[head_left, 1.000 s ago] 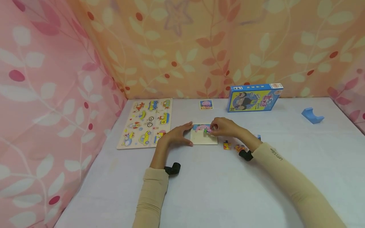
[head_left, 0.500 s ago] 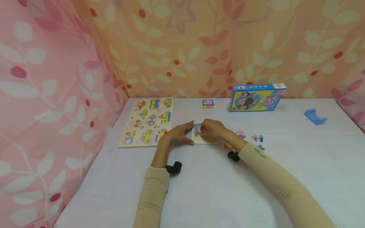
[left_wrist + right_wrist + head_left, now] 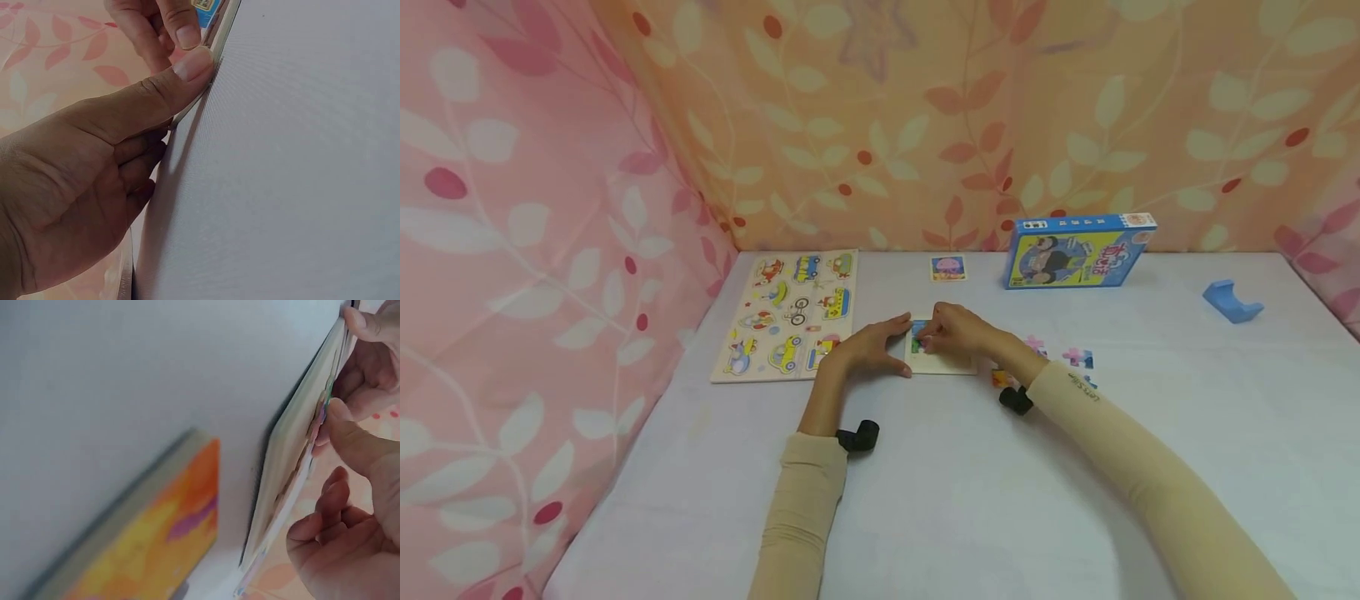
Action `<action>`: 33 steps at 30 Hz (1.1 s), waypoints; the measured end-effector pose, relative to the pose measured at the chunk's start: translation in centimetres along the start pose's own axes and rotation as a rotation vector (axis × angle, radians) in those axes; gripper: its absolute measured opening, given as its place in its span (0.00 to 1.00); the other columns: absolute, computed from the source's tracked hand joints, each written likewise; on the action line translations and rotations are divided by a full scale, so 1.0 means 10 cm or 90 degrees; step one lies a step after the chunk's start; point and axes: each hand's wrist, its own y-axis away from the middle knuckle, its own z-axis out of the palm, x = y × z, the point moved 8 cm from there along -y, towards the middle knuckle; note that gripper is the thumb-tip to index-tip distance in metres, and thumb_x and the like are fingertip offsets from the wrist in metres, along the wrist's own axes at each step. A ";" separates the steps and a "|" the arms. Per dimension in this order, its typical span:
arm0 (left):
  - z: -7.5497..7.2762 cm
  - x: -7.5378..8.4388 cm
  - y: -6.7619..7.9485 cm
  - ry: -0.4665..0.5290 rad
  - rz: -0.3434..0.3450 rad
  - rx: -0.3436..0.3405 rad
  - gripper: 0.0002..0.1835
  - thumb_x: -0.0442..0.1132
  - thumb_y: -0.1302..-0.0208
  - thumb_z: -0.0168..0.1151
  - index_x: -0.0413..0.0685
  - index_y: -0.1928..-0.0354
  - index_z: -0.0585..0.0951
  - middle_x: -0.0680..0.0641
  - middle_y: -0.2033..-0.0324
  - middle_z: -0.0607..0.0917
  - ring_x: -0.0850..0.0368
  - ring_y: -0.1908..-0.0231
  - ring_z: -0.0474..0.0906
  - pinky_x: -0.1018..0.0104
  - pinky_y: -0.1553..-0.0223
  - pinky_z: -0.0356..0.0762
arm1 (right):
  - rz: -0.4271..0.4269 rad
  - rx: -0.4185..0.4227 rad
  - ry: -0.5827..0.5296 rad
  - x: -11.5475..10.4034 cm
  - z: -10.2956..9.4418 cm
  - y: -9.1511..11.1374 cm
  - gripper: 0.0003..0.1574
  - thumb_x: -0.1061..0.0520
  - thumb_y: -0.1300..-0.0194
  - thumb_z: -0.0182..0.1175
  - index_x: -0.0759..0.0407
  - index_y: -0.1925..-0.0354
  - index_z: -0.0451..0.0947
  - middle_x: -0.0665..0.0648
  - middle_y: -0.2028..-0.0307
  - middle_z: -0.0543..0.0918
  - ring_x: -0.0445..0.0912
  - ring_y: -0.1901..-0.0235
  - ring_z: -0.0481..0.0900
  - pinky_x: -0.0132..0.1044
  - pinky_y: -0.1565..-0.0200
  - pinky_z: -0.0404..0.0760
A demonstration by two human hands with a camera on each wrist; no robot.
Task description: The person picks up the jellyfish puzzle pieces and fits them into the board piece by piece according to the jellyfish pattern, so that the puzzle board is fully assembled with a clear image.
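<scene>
A small pale jigsaw tray point(image 3: 951, 365) lies flat on the white table, a few blue and green pieces in its upper left corner. My left hand point(image 3: 867, 348) spans the tray's left side, index finger by the upper corner and thumb at the lower one. In the left wrist view its straight thumb point(image 3: 150, 94) touches the tray edge. My right hand point(image 3: 964, 332) reaches over the tray and pinches a puzzle piece point(image 3: 321, 414) down at its upper left, thumb and index fingertip on it. That hand hides much of the tray in the head view.
Several loose puzzle pieces point(image 3: 1078, 358) lie right of the tray, partly behind the right forearm; an orange piece point(image 3: 162, 540) shows close up. A wooden vehicle board point(image 3: 752, 340) lies left. Behind are a picture card point(image 3: 948, 267), a blue box point(image 3: 1078, 252) and a blue curved holder point(image 3: 1232, 302).
My right hand has moved left with the piece, from the tray's upper right to its upper left. My left hand has stayed at the tray's left edge. The head view has shifted slightly.
</scene>
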 end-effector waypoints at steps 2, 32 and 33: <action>0.00 -0.01 0.00 -0.004 -0.001 0.003 0.49 0.53 0.55 0.72 0.55 0.31 0.59 0.59 0.30 0.55 0.61 0.30 0.47 0.62 0.31 0.50 | -0.016 -0.013 -0.020 0.00 0.01 -0.02 0.18 0.60 0.45 0.65 0.64 0.55 0.81 0.59 0.70 0.73 0.44 0.73 0.62 0.32 0.70 0.60; -0.04 0.01 -0.01 -0.015 0.030 -0.004 0.44 0.50 0.55 0.72 0.48 0.34 0.65 0.54 0.31 0.58 0.58 0.30 0.50 0.62 0.31 0.51 | 0.030 -0.059 0.022 0.09 -0.09 -0.08 0.18 0.55 0.46 0.66 0.59 0.56 0.82 0.55 0.76 0.75 0.43 0.76 0.62 0.31 0.72 0.61; -0.04 0.01 -0.01 -0.022 0.026 -0.005 0.44 0.51 0.54 0.72 0.48 0.34 0.65 0.54 0.31 0.58 0.58 0.30 0.50 0.61 0.31 0.51 | 0.037 -0.060 0.022 0.11 -0.12 -0.06 0.18 0.55 0.46 0.66 0.59 0.56 0.82 0.54 0.78 0.74 0.43 0.76 0.62 0.31 0.73 0.61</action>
